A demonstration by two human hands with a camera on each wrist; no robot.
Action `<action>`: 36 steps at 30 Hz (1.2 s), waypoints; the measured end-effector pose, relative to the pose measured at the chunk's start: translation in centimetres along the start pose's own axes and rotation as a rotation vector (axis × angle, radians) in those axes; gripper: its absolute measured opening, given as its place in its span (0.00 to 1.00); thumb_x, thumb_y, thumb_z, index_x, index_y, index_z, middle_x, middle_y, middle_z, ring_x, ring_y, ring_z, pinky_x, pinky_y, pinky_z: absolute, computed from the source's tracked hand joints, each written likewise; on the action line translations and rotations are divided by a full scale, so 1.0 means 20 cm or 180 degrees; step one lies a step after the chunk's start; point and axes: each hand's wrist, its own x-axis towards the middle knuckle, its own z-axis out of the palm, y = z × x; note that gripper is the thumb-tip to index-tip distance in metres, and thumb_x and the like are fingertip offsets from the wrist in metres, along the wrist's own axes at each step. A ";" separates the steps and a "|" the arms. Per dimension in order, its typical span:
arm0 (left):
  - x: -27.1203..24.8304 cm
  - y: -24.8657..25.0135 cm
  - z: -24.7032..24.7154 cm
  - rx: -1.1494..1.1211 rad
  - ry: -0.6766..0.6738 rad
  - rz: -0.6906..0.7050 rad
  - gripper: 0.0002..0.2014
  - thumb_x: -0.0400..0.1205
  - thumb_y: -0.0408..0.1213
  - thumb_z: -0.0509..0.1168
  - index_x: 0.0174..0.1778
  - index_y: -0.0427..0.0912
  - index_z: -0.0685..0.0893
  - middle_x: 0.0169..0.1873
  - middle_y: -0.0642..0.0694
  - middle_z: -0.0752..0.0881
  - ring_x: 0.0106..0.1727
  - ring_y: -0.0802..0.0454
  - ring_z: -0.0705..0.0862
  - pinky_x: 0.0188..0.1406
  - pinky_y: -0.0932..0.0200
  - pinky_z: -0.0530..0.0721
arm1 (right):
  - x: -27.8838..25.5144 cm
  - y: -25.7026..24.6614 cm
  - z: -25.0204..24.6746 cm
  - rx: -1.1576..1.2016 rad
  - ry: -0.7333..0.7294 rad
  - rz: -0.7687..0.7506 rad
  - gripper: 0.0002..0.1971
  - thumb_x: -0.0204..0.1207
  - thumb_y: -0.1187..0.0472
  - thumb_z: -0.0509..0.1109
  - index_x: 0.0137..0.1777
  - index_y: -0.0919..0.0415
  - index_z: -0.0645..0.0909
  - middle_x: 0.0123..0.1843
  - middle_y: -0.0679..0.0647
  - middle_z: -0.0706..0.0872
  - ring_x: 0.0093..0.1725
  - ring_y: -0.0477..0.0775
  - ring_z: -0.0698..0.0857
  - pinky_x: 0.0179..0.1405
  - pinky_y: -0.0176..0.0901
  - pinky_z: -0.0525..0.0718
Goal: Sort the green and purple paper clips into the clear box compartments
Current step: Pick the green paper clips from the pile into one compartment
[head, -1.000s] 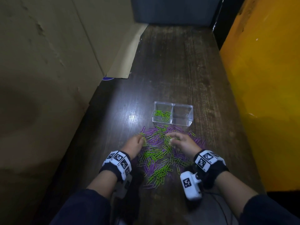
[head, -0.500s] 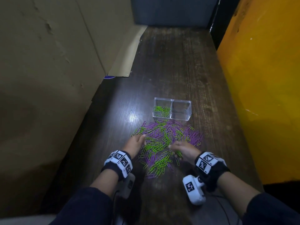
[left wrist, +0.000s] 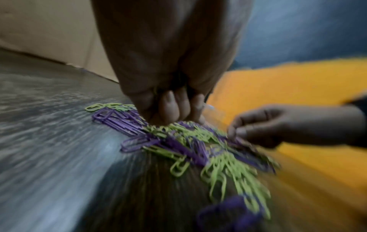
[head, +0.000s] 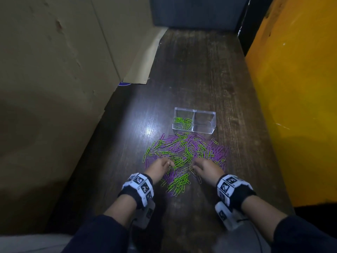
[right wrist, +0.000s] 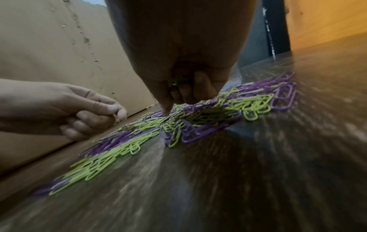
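left hand (head: 159,168): hovering at the near-left edge of the pile, fingers curled in, thumb meeting fingertip; whether it is pinching a clip, cannot tell.
right hand (head: 205,168): fingers curled round a few green clips banked in the palm, index tip poking down into the pile, probably fishing for another green.
mixed heap of green and purple wire paper clips (head: 184,156): lying loose between the hands and the box, colours tangled.
clear plastic two-compartment box (head: 204,114): sitting just beyond the heap, within short reach; left cell holding green clips, right cell looking empty.
dark wood-grain tabletop (head: 200,70): narrow, running away from the person.
cardboard sheet (head: 54,52): leaning along the left.
yellow panel (head: 291,88): closing off the right.
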 end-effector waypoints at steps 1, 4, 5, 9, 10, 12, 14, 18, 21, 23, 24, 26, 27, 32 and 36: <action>-0.02 0.01 0.01 0.0391 0.0008 0.0090 0.13 0.86 0.33 0.52 0.51 0.36 0.83 0.31 0.47 0.79 0.30 0.54 0.77 0.32 0.59 0.70 | 0.00 0.00 -0.01 -0.0022 -0.0009 -0.0080 0.10 0.80 0.57 0.61 0.55 0.59 0.80 0.56 0.57 0.86 0.57 0.58 0.83 0.51 0.44 0.77; -0.07 0.06 0.06 0.1490 0.0095 0.0177 0.13 0.83 0.47 0.59 0.53 0.44 0.83 0.47 0.43 0.88 0.51 0.46 0.85 0.49 0.56 0.80 | -0.03 -0.03 0.00 -0.0410 -0.0046 -0.0222 0.10 0.76 0.50 0.65 0.51 0.53 0.81 0.56 0.51 0.85 0.58 0.55 0.83 0.52 0.44 0.78; -0.07 0.07 0.08 0.1658 0.0152 0.0182 0.13 0.81 0.49 0.61 0.54 0.46 0.83 0.50 0.44 0.88 0.54 0.46 0.85 0.50 0.56 0.80 | -0.05 -0.04 0.02 -0.0554 -0.0069 -0.0232 0.11 0.75 0.49 0.65 0.51 0.53 0.81 0.57 0.50 0.85 0.58 0.54 0.83 0.52 0.44 0.78; -0.01 0.12 0.13 0.2048 0.0160 0.0048 0.12 0.80 0.46 0.63 0.57 0.45 0.81 0.56 0.41 0.86 0.60 0.43 0.83 0.55 0.55 0.80 | -0.06 -0.08 0.09 -0.0590 -0.0130 -0.0078 0.11 0.77 0.52 0.64 0.53 0.57 0.80 0.58 0.56 0.84 0.59 0.58 0.82 0.53 0.45 0.78; 0.00 0.13 0.13 0.2101 0.0137 0.0003 0.12 0.81 0.45 0.62 0.57 0.45 0.81 0.56 0.40 0.86 0.60 0.42 0.83 0.55 0.54 0.80 | -0.05 -0.08 0.09 -0.0524 -0.0114 0.0017 0.11 0.78 0.52 0.63 0.52 0.59 0.79 0.57 0.58 0.84 0.58 0.59 0.83 0.52 0.46 0.78; 0.01 0.13 0.10 0.2202 0.0146 -0.0027 0.11 0.82 0.41 0.59 0.56 0.43 0.82 0.56 0.39 0.86 0.59 0.41 0.84 0.55 0.52 0.80 | -0.04 -0.06 0.09 -0.0346 -0.0066 0.0205 0.14 0.82 0.52 0.58 0.53 0.62 0.78 0.55 0.62 0.85 0.56 0.62 0.83 0.51 0.48 0.78; 0.01 0.12 0.05 0.2225 0.0286 -0.0043 0.11 0.83 0.37 0.56 0.55 0.42 0.81 0.55 0.38 0.86 0.57 0.39 0.84 0.51 0.52 0.81 | -0.04 -0.03 0.07 0.0091 -0.0004 0.0292 0.13 0.84 0.56 0.55 0.52 0.63 0.77 0.48 0.65 0.86 0.49 0.63 0.84 0.48 0.49 0.78; -0.09 0.14 0.00 0.2375 0.0392 0.0164 0.13 0.83 0.47 0.58 0.57 0.44 0.77 0.53 0.40 0.87 0.56 0.41 0.85 0.50 0.51 0.81 | -0.04 -0.02 0.04 0.1526 -0.0070 0.0474 0.12 0.82 0.67 0.59 0.36 0.57 0.72 0.25 0.53 0.75 0.20 0.43 0.74 0.28 0.38 0.75; -0.19 0.14 0.11 0.2676 -0.0042 0.0261 0.24 0.76 0.59 0.62 0.60 0.46 0.74 0.55 0.42 0.86 0.59 0.43 0.84 0.54 0.52 0.80 | -0.02 -0.03 0.05 0.1473 -0.0191 0.0432 0.17 0.80 0.61 0.64 0.29 0.54 0.70 0.24 0.51 0.74 0.17 0.38 0.73 0.20 0.28 0.70; -0.22 0.12 0.17 0.2869 -0.0214 0.0165 0.31 0.74 0.61 0.64 0.65 0.43 0.69 0.57 0.41 0.85 0.61 0.42 0.84 0.56 0.50 0.80 | -0.02 -0.04 0.07 0.1209 -0.0310 0.0201 0.13 0.76 0.58 0.70 0.31 0.52 0.72 0.29 0.50 0.78 0.30 0.47 0.78 0.33 0.38 0.78; -0.22 0.09 0.18 0.2928 -0.0227 0.0120 0.32 0.75 0.60 0.64 0.67 0.43 0.66 0.58 0.41 0.85 0.61 0.41 0.84 0.57 0.49 0.80 | -0.02 -0.05 0.08 0.0950 -0.0416 0.0094 0.09 0.73 0.56 0.72 0.36 0.52 0.75 0.34 0.50 0.80 0.36 0.49 0.79 0.41 0.43 0.80; -0.21 0.06 0.17 0.2924 -0.0184 0.0078 0.31 0.77 0.58 0.63 0.69 0.43 0.65 0.59 0.41 0.85 0.62 0.41 0.84 0.57 0.49 0.80 | -0.03 -0.06 0.06 0.0115 -0.0638 -0.0161 0.13 0.70 0.52 0.74 0.51 0.54 0.77 0.46 0.51 0.82 0.46 0.51 0.80 0.48 0.43 0.78; -0.21 0.05 0.15 0.2909 -0.0147 0.0080 0.29 0.78 0.57 0.62 0.69 0.43 0.66 0.59 0.42 0.85 0.62 0.42 0.83 0.57 0.49 0.80 | -0.03 -0.06 0.05 -0.0200 -0.0691 -0.0262 0.19 0.69 0.51 0.74 0.57 0.55 0.75 0.52 0.53 0.82 0.51 0.53 0.81 0.50 0.42 0.76; -0.19 0.04 0.06 0.2873 -0.0057 0.0089 0.22 0.81 0.53 0.59 0.66 0.46 0.69 0.61 0.43 0.84 0.63 0.42 0.83 0.58 0.50 0.79 | 0.01 -0.06 0.02 -0.0670 -0.0693 -0.0577 0.32 0.68 0.45 0.74 0.68 0.55 0.69 0.68 0.52 0.76 0.67 0.53 0.76 0.62 0.42 0.74; -0.18 0.03 0.05 0.2859 -0.0127 0.0130 0.18 0.83 0.51 0.57 0.65 0.47 0.71 0.62 0.45 0.83 0.64 0.44 0.82 0.58 0.52 0.78 | 0.03 -0.05 0.01 -0.0827 -0.0713 -0.0764 0.31 0.68 0.43 0.73 0.67 0.56 0.68 0.67 0.52 0.76 0.66 0.54 0.76 0.61 0.44 0.74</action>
